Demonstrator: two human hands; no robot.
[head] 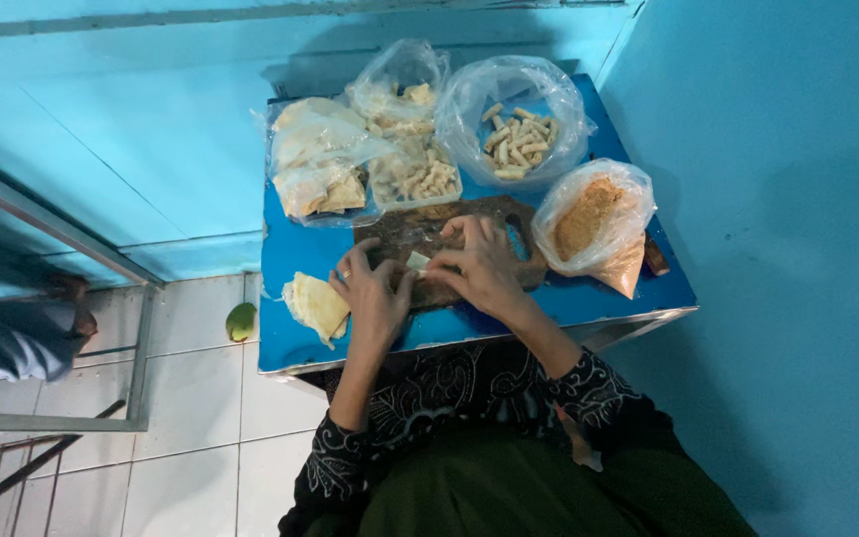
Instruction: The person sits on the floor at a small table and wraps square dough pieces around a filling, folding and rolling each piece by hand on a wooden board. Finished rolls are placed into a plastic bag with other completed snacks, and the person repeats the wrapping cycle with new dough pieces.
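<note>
Both hands, left hand and right hand, pinch a pale wrapper piece closed on the dark board; rolling should stay tight and even.

Black sleeves with white swirling print, dark green garment below, a ring on one finger.

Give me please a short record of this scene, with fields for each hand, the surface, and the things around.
left hand: touches a small pale wrapper piece
right hand: presses the same piece
surface: dark cutting board on a blue table
beside left hand: folded pale wrappers
back: bag of small rolls, tray of rolls, bag of wrappers
right: bag of brown crumbs
floor: green fruit
</note>
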